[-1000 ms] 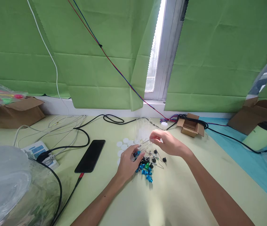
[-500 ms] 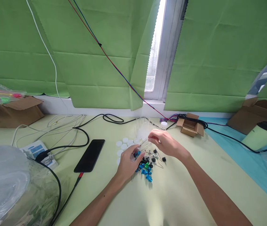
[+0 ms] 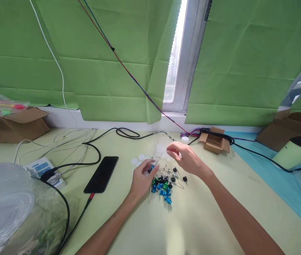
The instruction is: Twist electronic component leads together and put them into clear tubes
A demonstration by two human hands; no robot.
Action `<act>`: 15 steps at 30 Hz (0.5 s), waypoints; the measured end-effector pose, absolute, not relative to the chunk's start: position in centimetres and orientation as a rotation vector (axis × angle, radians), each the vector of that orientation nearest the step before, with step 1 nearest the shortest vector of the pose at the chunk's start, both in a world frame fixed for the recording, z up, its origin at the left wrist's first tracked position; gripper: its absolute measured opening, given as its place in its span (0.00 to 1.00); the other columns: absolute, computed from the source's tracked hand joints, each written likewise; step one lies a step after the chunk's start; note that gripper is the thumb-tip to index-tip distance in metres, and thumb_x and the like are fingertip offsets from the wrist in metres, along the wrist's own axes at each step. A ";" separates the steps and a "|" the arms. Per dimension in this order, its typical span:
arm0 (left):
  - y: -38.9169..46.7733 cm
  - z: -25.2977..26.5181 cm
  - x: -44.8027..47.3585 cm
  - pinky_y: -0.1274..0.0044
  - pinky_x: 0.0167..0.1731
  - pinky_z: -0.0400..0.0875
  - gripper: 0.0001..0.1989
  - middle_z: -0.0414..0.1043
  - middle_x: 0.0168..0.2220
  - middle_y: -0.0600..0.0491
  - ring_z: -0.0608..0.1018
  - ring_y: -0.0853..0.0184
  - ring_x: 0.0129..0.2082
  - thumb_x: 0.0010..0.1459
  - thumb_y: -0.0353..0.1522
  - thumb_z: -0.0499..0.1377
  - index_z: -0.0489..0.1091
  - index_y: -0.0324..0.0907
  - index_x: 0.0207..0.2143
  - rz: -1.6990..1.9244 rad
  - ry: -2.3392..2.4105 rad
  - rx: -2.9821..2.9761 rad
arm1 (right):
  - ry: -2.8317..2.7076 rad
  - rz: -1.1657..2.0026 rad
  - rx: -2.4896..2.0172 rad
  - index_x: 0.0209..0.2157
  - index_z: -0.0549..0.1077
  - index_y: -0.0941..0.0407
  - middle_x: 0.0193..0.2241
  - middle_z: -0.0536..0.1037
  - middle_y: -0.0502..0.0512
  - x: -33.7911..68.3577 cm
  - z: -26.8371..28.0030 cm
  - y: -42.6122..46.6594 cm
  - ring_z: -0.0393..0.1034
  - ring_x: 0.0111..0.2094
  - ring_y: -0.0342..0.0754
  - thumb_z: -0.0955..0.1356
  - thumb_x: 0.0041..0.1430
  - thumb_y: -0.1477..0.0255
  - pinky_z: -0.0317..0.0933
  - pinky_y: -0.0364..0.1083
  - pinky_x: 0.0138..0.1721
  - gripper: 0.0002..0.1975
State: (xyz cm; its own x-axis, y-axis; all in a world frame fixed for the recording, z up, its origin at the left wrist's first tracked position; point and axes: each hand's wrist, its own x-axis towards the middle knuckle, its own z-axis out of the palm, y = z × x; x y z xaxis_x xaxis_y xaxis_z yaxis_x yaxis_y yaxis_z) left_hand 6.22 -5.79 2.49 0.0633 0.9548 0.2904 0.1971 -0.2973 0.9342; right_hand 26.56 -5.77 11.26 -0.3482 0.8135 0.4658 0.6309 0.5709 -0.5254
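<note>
My left hand (image 3: pixel 142 181) is closed around a small blue fitting (image 3: pixel 150 169) with a thin metal stem pointing up and to the right. My right hand (image 3: pixel 185 157) is pinched near the tip of that stem; whatever its fingers hold is too small to make out. Just below both hands lies a pile of small parts: blue fittings (image 3: pixel 162 192), a green fitting (image 3: pixel 165 185), black knobs (image 3: pixel 184 179) and thin metal rods. White round discs (image 3: pixel 141 157) lie behind my left hand, which hides some of them.
A black phone (image 3: pixel 101 175) on a cable lies to the left, near a white power strip (image 3: pixel 42 168). A large plastic-wrapped bundle (image 3: pixel 9 205) fills the near left. Behind my right hand are a small open carton (image 3: pixel 214 143) and black cables. A green tumbler (image 3: pixel 290 154) stands far right.
My left hand has shifted slightly up and to the left with the blue fitting, uncovering more of the pile. My right hand has risen a little, its fingers still pinched.
</note>
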 end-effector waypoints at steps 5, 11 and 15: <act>-5.8 4.2 5.8 0.78 0.25 0.66 0.17 0.69 0.26 0.55 0.69 0.71 0.23 0.56 0.45 0.62 0.72 0.40 0.37 1.370 1.100 1.353 | -2.167 0.370 -1.185 0.34 0.70 0.55 0.31 0.72 0.51 25.6 10.0 -5.5 0.63 0.29 0.44 0.63 0.66 0.75 0.57 0.43 0.30 0.07; -6.1 4.8 5.8 0.79 0.21 0.66 0.17 0.69 0.24 0.56 0.68 0.72 0.20 0.55 0.45 0.62 0.71 0.40 0.37 1.465 1.124 1.331 | -2.342 0.496 -1.202 0.42 0.72 0.56 0.35 0.72 0.55 22.9 6.4 -5.5 0.67 0.34 0.46 0.65 0.65 0.75 0.60 0.44 0.36 0.06; -6.1 4.2 5.8 0.79 0.21 0.67 0.17 0.70 0.23 0.56 0.69 0.72 0.19 0.56 0.46 0.61 0.71 0.40 0.37 1.482 1.125 1.383 | -2.385 0.394 -1.213 0.47 0.70 0.56 0.39 0.70 0.57 21.6 4.7 -5.8 0.68 0.35 0.48 0.66 0.64 0.74 0.60 0.44 0.34 0.10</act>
